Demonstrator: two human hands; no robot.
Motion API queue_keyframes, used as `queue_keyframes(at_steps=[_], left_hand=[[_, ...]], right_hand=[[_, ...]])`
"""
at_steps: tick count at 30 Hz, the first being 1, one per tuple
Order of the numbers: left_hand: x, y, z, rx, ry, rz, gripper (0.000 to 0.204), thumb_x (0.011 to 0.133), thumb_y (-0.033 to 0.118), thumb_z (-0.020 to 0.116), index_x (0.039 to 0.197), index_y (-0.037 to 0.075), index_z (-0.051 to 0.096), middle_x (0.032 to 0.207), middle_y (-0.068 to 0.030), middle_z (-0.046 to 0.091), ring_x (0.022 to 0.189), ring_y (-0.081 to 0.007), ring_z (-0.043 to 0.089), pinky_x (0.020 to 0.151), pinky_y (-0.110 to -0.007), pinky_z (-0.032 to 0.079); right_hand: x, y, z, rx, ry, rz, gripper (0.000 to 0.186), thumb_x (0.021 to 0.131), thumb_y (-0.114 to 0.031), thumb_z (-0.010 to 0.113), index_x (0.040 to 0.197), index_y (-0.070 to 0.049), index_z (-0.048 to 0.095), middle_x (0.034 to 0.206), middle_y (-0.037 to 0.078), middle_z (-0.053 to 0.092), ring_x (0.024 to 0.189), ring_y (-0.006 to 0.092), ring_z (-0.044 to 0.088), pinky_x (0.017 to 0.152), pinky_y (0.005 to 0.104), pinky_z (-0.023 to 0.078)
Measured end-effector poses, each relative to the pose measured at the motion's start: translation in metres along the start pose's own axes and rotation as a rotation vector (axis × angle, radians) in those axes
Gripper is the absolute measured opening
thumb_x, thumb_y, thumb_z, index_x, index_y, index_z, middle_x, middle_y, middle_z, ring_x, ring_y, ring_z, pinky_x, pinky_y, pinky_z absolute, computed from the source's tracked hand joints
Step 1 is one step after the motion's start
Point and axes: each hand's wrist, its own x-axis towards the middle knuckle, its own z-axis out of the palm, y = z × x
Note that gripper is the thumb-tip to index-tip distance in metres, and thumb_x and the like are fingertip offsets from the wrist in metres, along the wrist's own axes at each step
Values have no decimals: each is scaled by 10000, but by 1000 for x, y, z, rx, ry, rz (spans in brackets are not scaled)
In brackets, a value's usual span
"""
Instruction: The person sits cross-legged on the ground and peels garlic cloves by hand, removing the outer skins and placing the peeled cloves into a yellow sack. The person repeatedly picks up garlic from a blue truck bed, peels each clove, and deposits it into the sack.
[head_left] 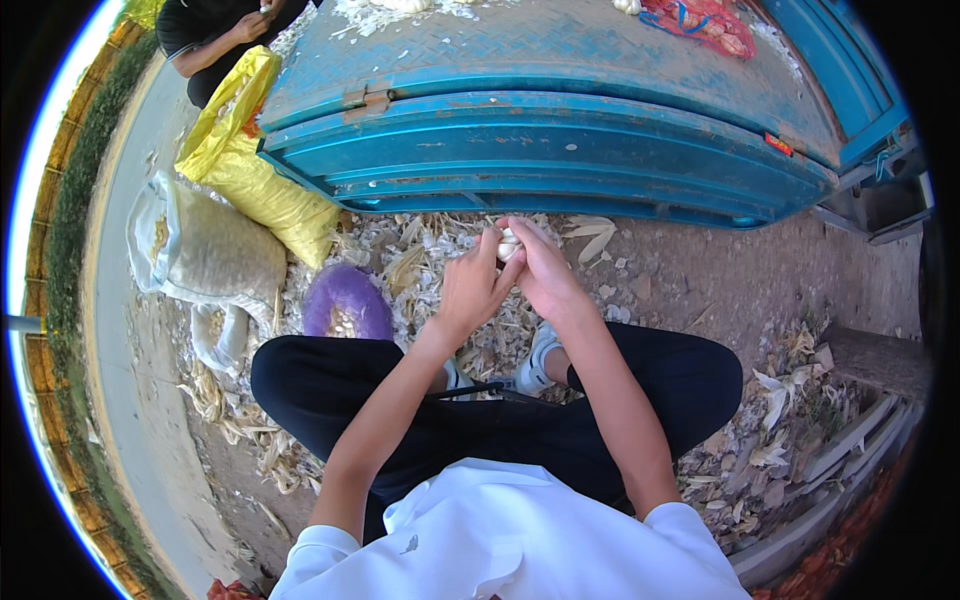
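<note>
The dirt ground [690, 270] holds pale husks [408, 268], sacks [225, 248] and a purple bag [372, 303].

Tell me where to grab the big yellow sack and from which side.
Grip the yellow sack by the loose rim of its upper end, probably from the left: the blue panel stands to its right, and that slack rim should bunch more easily than the bulging body.

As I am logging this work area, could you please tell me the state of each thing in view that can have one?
Garlic bulb: held between both hands
Left hand: closed on the bulb
Right hand: closed on the bulb
Yellow sack: mouth open
Large white sack: mouth open, bulging
Red mesh bag: lying on the blue vehicle bed, partly filled
Blue panel: scuffed
</note>
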Motion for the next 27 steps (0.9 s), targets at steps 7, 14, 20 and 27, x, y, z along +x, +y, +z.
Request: queue_keyframes(at_steps=[7,14,20,27], left_hand=[[0,-3,6,-283,137,-81,218,1015,246,476,1044,31,498,679,-202,605,616,-377,627,543,-421,449],[7,-2,6,-701,235,-235,281,1045,239,374,914,31,509,665,-72,536,539,-168,502,511,-303,380],[14,-10,-6,-1516,123,-779,169,952,156,386,917,72,528,786,-9,522,619,-94,459,478,-243,334],[13,-7,-6,-877,3,-485,182,938,147,376,967,75,541,766,16,496,600,-87,423,475,-222,290]], right_hand=[[-7,0,4,-50,-52,-65,221,1023,-251,530,1131,-62,571,1044,23,559,935,121,534,862,282,441],[-7,-5,10,67,-132,-104,258,1034,-266,493,1158,-47,550,1029,76,593,962,159,581,842,312,462],[-7,-9,16,101,-19,-98,270,1041,-302,452,1127,-70,561,1038,94,619,939,174,598,823,342,481],[-6,-5,6,-20,114,-131,296,1038,-330,449,1088,-69,577,1007,92,621,966,180,621,857,332,485]])
